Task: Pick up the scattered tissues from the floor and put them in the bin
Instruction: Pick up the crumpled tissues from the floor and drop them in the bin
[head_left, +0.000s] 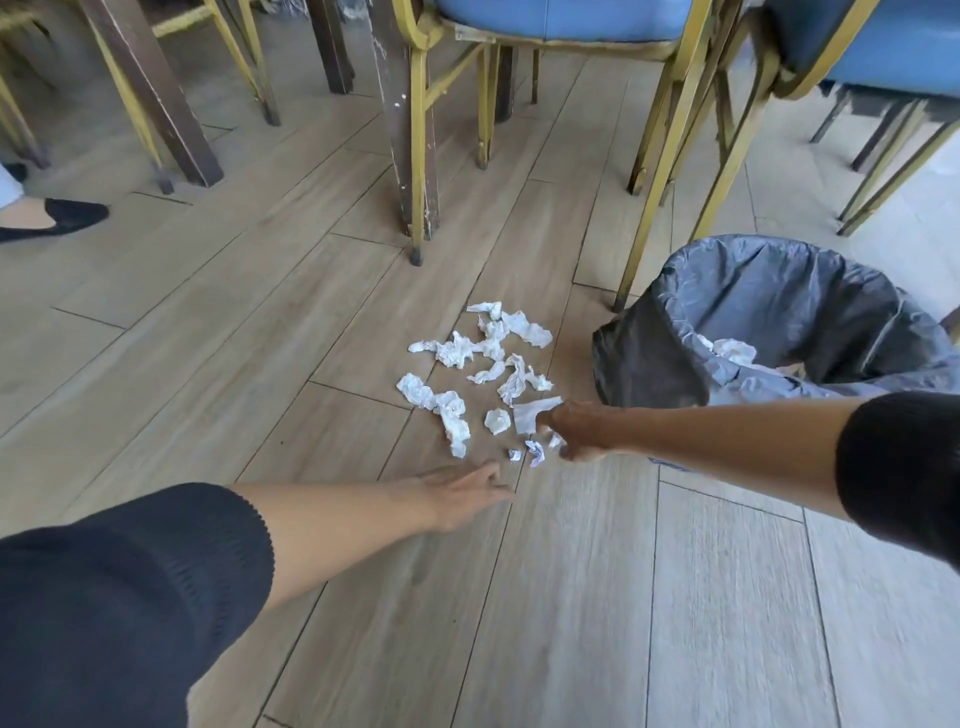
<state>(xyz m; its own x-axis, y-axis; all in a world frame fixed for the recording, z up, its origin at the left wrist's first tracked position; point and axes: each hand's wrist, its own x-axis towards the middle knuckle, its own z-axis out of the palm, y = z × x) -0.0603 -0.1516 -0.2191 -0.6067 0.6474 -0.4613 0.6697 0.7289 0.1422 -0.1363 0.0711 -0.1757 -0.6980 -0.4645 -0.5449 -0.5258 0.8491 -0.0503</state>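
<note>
Several crumpled white tissues (483, 364) lie scattered on the wooden floor, left of a bin (649, 358) lined with a grey bag. One tissue lies inside the bin (735, 351). My right hand (576, 431) reaches in from the right and pinches a flat white tissue (530, 413) at the near edge of the pile. My left hand (462, 493) stretches out just above the floor below the pile, fingers relaxed, holding nothing. Small tissue scraps (535, 452) lie between the two hands.
Chairs with gold metal legs (418, 171) and blue seats (561, 18) stand behind the pile and the bin. Dark wooden table legs (150, 93) rise at the back left. Another person's foot in a black shoe (57, 218) is at the far left.
</note>
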